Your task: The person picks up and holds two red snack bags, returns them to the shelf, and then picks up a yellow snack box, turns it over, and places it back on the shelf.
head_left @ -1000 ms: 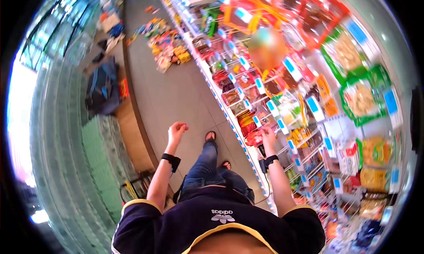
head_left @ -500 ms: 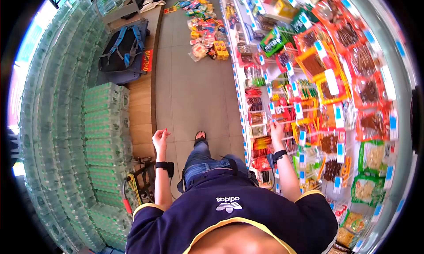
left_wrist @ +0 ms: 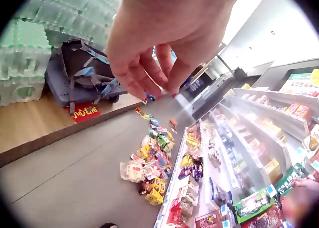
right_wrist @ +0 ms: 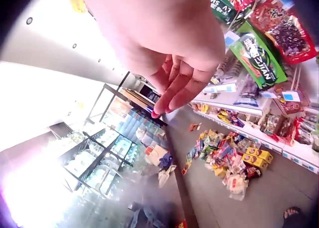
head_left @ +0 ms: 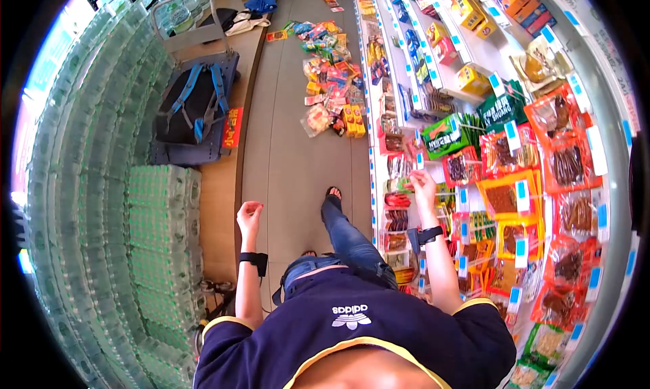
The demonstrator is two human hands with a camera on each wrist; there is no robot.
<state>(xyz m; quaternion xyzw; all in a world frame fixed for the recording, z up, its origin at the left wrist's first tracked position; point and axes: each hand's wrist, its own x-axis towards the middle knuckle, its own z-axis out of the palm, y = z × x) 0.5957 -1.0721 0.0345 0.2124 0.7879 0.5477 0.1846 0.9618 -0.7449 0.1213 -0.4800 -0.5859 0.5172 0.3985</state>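
Note:
My left hand (head_left: 249, 217) hangs in the air over the aisle's left side, loosely curled with nothing in it. In the left wrist view its fingertips (left_wrist: 147, 97) come close to the thumb, with only background behind them. My right hand (head_left: 424, 189) is raised beside the snack shelf, fingers relaxed and bent, also holding nothing. Nearest to it in the head view are a green snack bag (head_left: 445, 136) and a red snack bag (head_left: 462, 167) on the shelf. Ahead on the floor lies a pile of colourful snack packets (head_left: 332, 71), with yellow boxes (head_left: 353, 121) at its near end.
On the left, stacked packs of bottled water (head_left: 159, 216) rise beside a wooden ledge (head_left: 220, 206). A flatbed cart (head_left: 193, 152) carrying a black-and-blue backpack (head_left: 193, 104) stands on that ledge. Shelves with price tags line the right; the grey floor (head_left: 291, 186) runs between.
I have stepped forward along the aisle, so the packet pile and cart appear nearer. The view has swung to face down the aisle. Both hands stay raised and hold nothing.

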